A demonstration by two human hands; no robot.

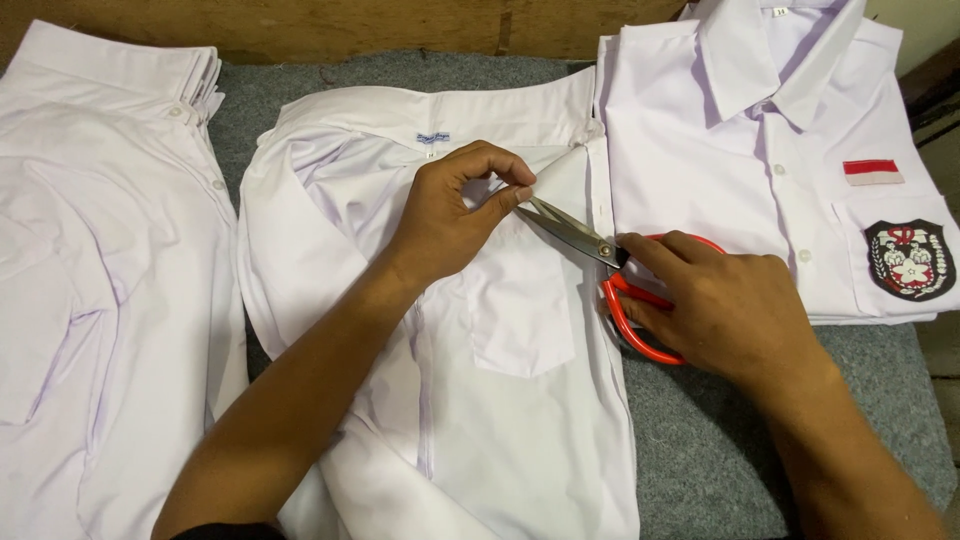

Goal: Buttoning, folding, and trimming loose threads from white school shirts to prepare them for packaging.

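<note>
The left hand (450,215) pinches a fold of the white shirt (520,400). Just right of it, the right hand (720,310) grips red-handled scissors (600,262), blades slightly parted, angled up-left toward that fold.

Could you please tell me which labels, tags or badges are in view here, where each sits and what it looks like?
Neck label: small white rectangle with blue marks, inside the middle shirt's collar.
Size tag: tiny white tab, right shirt's collar.
Flag patch: red-and-white rectangle above the right shirt's pocket.
Pocket badge: black shield, red and white emblem.
</note>
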